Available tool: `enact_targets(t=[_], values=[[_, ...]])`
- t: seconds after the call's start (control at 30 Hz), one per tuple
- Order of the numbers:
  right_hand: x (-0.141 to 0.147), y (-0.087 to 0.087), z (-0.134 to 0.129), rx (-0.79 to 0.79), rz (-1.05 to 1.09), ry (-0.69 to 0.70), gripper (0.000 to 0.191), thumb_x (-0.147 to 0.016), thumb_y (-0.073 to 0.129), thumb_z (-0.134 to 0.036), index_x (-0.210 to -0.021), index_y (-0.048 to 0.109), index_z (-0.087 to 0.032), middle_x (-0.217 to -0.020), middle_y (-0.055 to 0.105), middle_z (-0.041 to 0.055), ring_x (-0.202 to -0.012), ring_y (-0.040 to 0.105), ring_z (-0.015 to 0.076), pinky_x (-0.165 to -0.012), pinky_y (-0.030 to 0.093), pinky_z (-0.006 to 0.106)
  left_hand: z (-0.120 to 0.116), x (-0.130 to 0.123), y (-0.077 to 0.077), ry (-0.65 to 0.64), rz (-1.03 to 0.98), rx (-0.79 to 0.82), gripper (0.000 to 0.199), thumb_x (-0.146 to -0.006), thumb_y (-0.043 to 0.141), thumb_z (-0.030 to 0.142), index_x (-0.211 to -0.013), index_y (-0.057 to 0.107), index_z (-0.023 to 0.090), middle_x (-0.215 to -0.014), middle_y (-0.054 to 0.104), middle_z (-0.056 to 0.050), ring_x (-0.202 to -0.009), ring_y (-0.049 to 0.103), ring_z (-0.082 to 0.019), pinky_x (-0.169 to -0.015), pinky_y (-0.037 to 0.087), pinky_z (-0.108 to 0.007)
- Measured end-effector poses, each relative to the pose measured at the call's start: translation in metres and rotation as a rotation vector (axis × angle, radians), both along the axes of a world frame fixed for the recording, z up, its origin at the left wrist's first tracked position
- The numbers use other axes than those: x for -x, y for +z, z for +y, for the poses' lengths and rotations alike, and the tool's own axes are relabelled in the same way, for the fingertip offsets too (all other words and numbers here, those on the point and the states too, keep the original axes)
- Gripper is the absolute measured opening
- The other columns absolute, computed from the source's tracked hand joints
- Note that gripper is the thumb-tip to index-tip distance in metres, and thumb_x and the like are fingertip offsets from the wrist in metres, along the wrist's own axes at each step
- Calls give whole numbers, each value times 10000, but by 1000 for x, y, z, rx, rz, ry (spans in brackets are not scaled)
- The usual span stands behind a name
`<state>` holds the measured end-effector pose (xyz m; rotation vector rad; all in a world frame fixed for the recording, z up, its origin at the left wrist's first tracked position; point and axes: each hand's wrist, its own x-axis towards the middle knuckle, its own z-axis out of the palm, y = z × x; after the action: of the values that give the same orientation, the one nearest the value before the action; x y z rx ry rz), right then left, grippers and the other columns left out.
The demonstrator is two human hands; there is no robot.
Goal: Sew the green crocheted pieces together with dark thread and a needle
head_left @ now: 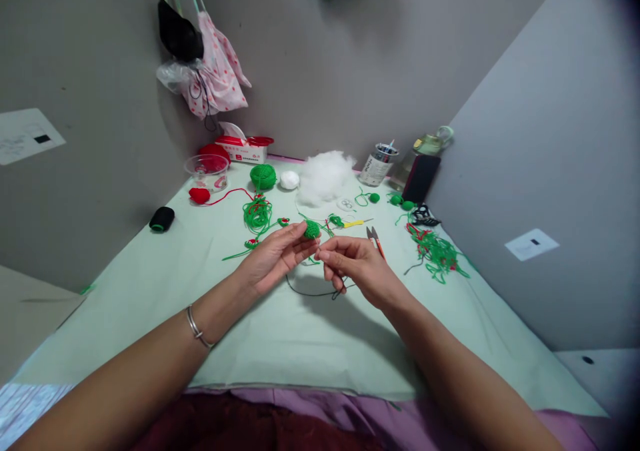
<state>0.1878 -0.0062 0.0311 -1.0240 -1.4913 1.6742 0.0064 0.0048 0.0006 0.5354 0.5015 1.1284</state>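
Left fingers (297, 231) pinch rounded, nubbly green crochet piece (312, 229)

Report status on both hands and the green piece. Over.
Left hand holding green crocheted piece. Right hand pinched close beside it, contents too small to tell. Dark thread below hands; thread snips beyond right hand.

Grey walls (410, 57), table (280, 351) covered in pale green, soft light

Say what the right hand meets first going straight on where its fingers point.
Probably the left hand, at its fingertips holding the green piece; depth there is unclear.
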Motion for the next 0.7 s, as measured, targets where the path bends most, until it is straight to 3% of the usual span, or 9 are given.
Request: enact_targets(t=[0.13,0.3,0.53,0.7], values=[[-1,0,1,10,9,3,296,-759,811,-435,-808,689,-170,-590,633,-19,-443,527,71,-398,419,178,-1,1,3,-4,38,-27,135,-830,774,217,-795,672,138,-814,655,-21,-806,659,-121,-829,561,-252],[-3,-2,3,68,10,12,303,-761,800,-442,-790,683,-164,-562,609,-29,-407,477,59,-374,360,183,-1,4,5,29,134,-24,240,-759,826,169,-897,630,174,-818,639,21,-790,633,-110,-932,522,-311],[1,-7,5,-63,-39,-74,357,-734,813,-470,-747,641,-157,-578,604,-23,-439,482,68,-411,369,196,-1,3,0,-17,293,-156,270,-735,851,244,-875,629,179,-793,590,43,-784,585,-101,-870,479,-289],[3,-10,8,-99,-91,-71,361,-742,801,-470,-757,654,-141,-591,594,-19,-459,476,63,-446,369,202,1,3,4,14,232,-186,263,-806,794,248,-1036,695,166,-977,671,-19,-894,607,-111,-881,473,-250]])
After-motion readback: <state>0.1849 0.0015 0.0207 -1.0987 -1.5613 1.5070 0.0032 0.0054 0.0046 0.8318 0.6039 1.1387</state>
